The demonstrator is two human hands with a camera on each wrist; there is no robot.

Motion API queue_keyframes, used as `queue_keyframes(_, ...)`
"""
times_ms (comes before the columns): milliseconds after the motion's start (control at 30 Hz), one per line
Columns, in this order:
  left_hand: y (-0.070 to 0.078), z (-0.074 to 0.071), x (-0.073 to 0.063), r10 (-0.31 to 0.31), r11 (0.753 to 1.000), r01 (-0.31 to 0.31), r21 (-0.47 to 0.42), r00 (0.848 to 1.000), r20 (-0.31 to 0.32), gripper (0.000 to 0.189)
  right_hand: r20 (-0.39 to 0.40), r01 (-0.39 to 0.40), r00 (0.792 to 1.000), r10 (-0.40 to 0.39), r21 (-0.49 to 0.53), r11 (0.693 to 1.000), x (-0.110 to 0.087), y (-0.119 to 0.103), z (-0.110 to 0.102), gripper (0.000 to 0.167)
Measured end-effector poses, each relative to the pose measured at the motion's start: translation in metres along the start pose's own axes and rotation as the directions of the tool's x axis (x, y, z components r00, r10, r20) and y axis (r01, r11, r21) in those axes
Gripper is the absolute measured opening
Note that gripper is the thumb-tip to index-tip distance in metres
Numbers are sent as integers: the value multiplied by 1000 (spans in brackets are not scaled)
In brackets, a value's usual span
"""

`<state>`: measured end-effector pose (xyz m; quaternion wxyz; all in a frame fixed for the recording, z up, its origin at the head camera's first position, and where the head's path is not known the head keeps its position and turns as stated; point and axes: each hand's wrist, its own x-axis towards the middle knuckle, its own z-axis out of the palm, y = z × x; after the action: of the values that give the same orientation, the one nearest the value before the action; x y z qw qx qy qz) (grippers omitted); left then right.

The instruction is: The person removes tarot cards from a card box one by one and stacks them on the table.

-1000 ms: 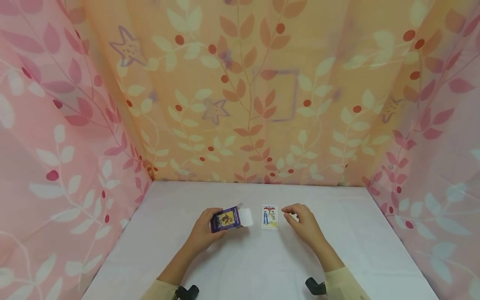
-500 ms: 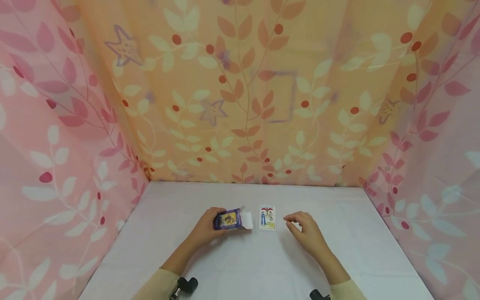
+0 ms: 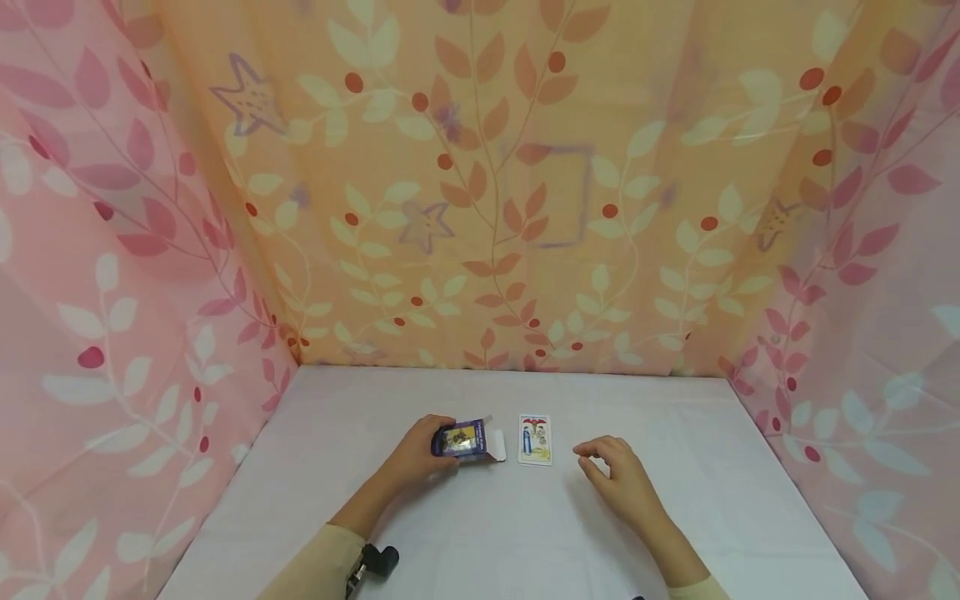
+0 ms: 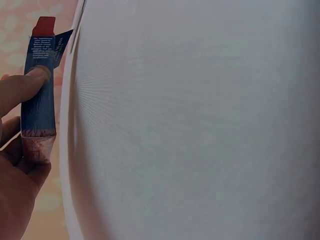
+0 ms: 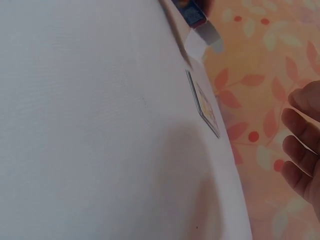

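Observation:
My left hand (image 3: pixel 422 450) grips a small purple-blue card box (image 3: pixel 461 439) with a yellow picture on its front. Its white end flap (image 3: pixel 495 444) hangs open toward the right. In the left wrist view the thumb lies along the printed narrow side of the box (image 4: pixel 40 102). To the right of the box, a picture card (image 3: pixel 535 439) with a white border lies face up on the cloth; the right wrist view shows it edge-on as a thin stack (image 5: pixel 204 106). Beyond it on the right, my right hand (image 3: pixel 618 475) hovers with loosely bent fingers, holding nothing.
A white cloth (image 3: pixel 480 533) covers the table. Patterned curtains stand around it: a yellow-orange one (image 3: pixel 480 183) behind, pink ones on the left (image 3: pixel 135 292) and right (image 3: pixel 892 333). A black camera mount (image 3: pixel 380 562) sits at my left wrist.
My right hand has drawn back from the card, a little right and toward me. The box in my left hand has shifted slightly right and levelled. The card stays on the cloth.

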<state>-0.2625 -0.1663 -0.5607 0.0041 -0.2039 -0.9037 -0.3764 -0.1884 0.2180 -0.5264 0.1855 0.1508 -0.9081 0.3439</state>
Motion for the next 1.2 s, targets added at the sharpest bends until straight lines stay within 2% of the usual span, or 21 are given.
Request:
queue_keyframes(267, -1, 1, 6, -57, 998, 57, 2, 997, 55, 73, 1, 10, 1000, -10, -16, 1000, -4, 6, -2, 15)
queue_keyframes(533, -3, 2, 5, -114, 993, 115, -4, 990, 83, 76, -6, 30, 1000, -31, -33, 999, -7, 4, -8, 17)
queue_keyframes(967, -2, -4, 3, -99, 995, 101, -3, 987, 125, 76, -1, 51, 999, -52, -77, 996, -12, 6, -12, 16)
queue_keyframes(1200, -4, -9, 3, -80, 996, 83, -21, 991, 110, 78, 12, 76, 997, -75, -121, 990, -15, 7, -15, 20)
